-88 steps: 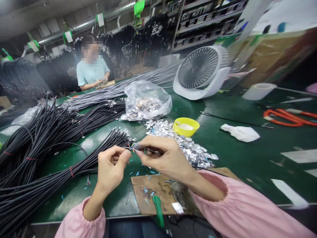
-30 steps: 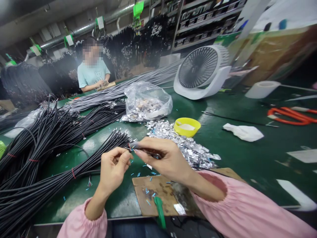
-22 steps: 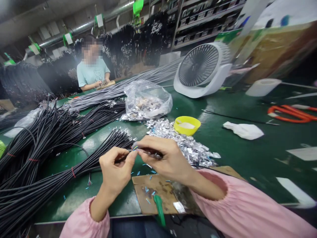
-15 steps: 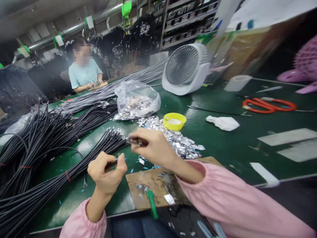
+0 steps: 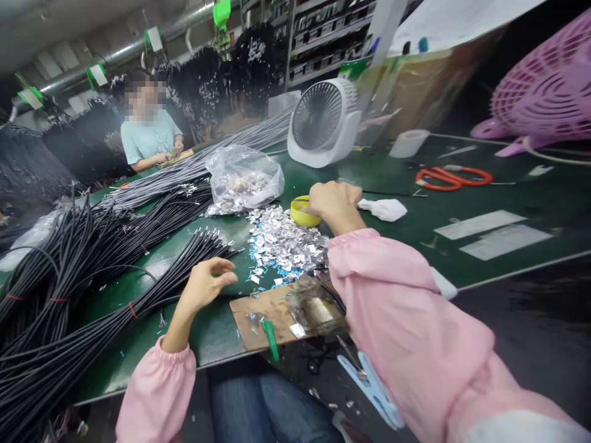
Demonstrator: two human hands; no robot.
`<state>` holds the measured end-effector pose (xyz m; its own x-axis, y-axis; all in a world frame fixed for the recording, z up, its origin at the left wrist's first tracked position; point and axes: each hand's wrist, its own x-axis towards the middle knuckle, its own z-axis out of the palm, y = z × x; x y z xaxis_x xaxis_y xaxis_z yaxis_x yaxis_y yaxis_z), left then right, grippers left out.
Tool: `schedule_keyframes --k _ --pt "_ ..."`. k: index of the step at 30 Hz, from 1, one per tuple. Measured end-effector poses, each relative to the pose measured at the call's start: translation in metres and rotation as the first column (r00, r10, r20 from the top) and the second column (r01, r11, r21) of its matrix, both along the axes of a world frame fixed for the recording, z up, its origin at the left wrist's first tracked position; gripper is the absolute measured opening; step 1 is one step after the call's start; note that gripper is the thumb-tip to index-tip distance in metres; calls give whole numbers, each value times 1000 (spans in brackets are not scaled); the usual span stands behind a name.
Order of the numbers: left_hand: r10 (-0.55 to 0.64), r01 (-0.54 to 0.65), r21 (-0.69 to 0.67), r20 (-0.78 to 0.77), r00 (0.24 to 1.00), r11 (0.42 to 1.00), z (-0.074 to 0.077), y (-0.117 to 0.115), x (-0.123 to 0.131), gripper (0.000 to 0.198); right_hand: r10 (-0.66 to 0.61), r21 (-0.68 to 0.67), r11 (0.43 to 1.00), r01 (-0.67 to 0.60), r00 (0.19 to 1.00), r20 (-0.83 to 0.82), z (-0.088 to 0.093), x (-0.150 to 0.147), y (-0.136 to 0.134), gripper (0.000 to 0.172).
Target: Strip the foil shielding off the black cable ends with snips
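Observation:
My left hand (image 5: 207, 284) is raised beside the loose ends of a bundle of black cables (image 5: 184, 264). Its thumb and curved fingers stand apart, with nothing visible between them. My right hand (image 5: 336, 204) reaches to a small yellow bowl (image 5: 300, 215) and covers its right side. Its fingers bend downward and the tips are hidden, so whether it holds anything does not show. Silvery foil pieces (image 5: 286, 240) lie heaped by the bowl, with small blue bits at the edges. Nearer me is a brown board (image 5: 258, 311) bearing a green-handled tool (image 5: 271, 338).
A clear bag of pieces (image 5: 247, 181) stands behind the heap, near a white fan (image 5: 318, 123). Orange-handled scissors (image 5: 455, 178), white strips (image 5: 480, 224) and a pink fan (image 5: 545, 92) are rightward. Light-blue handles (image 5: 372, 391) jut below the table edge. A co-worker (image 5: 150, 138) sits opposite.
My right hand has moved away to the bowl; the dark object it held no longer shows. My left hand has gone from a pinch to spread fingers. The camera view has shifted right.

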<state>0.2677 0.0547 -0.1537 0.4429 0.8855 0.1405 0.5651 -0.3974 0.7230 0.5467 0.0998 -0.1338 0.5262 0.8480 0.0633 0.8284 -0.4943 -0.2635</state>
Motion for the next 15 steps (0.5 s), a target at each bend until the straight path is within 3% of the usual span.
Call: schedule_keyframes --k 5,9,12,15 --pt "231 -218 240 -27 973 946 -3 13 -13 11 39 84 996 -38 999 -4 -5 -3 4 20" --pt "271 -238 365 -42 962 900 -7 12 -14 12 74 231 971 -65 997 -33 -8 2 -4 38" --pt "275 -248 437 2 961 865 -3 10 -11 11 128 401 911 -96 990 -53 -5 1 -13 45" --pt "247 -240 494 51 968 835 9 9 -3 11 200 558 820 -125 977 -74 3 -17 -22 37"
